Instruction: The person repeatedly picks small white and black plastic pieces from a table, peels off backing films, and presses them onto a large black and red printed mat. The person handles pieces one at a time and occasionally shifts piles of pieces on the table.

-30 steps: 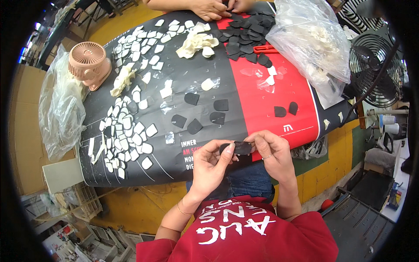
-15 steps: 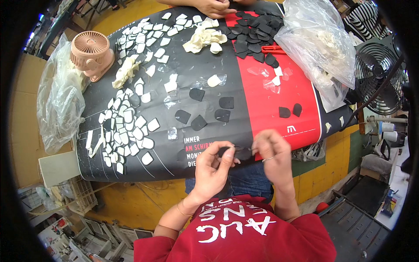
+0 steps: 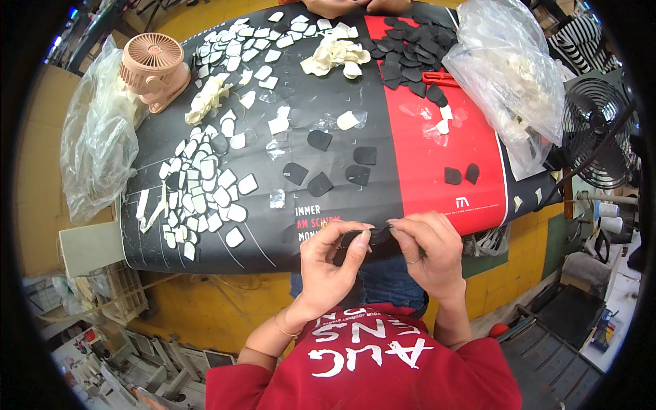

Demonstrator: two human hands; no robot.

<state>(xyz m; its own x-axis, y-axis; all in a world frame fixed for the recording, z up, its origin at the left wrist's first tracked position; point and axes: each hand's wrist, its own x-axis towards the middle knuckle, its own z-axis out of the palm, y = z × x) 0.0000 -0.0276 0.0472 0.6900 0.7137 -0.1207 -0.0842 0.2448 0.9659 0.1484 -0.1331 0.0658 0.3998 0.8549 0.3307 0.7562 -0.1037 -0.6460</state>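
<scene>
My left hand (image 3: 333, 263) and my right hand (image 3: 428, 251) meet at the near edge of the table, fingertips pinched together on one small black flat piece (image 3: 374, 237) held between them. Just beyond the hands, several black rounded pieces (image 3: 320, 184) lie loose on the black and red table cover (image 3: 410, 171). To the left, many white rounded pieces (image 3: 205, 191) are laid out in rows. Clear film scraps (image 3: 277, 199) lie among them.
A pink desk fan (image 3: 152, 68) stands at the back left, a clear plastic bag (image 3: 96, 137) beside it. Another clear bag of pale pieces (image 3: 512, 75) sits at the right, with a black floor fan (image 3: 601, 130) past it. Another person's hands (image 3: 348, 5) work at the far edge.
Both hands stay together on the black piece, fingers shifting slightly on it. The view has tipped a little, so the table sits lower in the picture.
</scene>
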